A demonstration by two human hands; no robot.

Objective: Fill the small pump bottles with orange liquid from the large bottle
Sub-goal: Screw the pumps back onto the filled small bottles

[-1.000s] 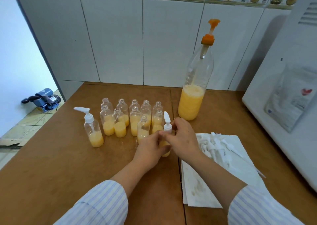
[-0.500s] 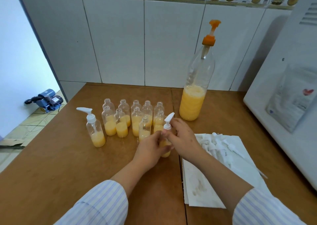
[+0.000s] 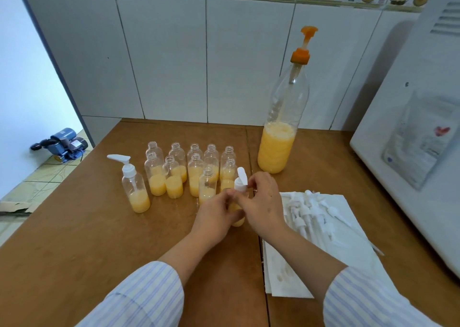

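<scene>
The small pump bottle (image 3: 237, 217) in hand stands on the brown table (image 3: 74, 239), just in front of the cluster of open bottles, with orange liquid in its lower part. The left hand (image 3: 214, 217) wraps around its body and steadies it. The right hand (image 3: 263, 202) pinches the white pump cap (image 3: 241, 181) at the collar, fingertips curled round it, the nozzle pointing up and away. The step in hand looks like screwing the pump onto a bottle that is already filled; how far the thread is seated cannot be told, as the hands hide the neck.

Behind it, the uncapped small bottles (image 3: 194, 169) stand close together in rows, each partly filled with orange liquid. To their left, apart from them, stands a finished pump bottle (image 3: 135, 189) with its white dispenser on. The large bottle (image 3: 281, 132), with an orange pump head, stands upright at the back right, holding liquid in roughly its lower third.

To the right of the hands, loose white pump heads (image 3: 308, 212) lie heaped on a sheet of white paper (image 3: 286, 277).

The next move probably calls for setting this bottle beside the finished one, then taking another pump from the heap and threading its tube into an open neck without tipping the crowded neighbours.
</scene>
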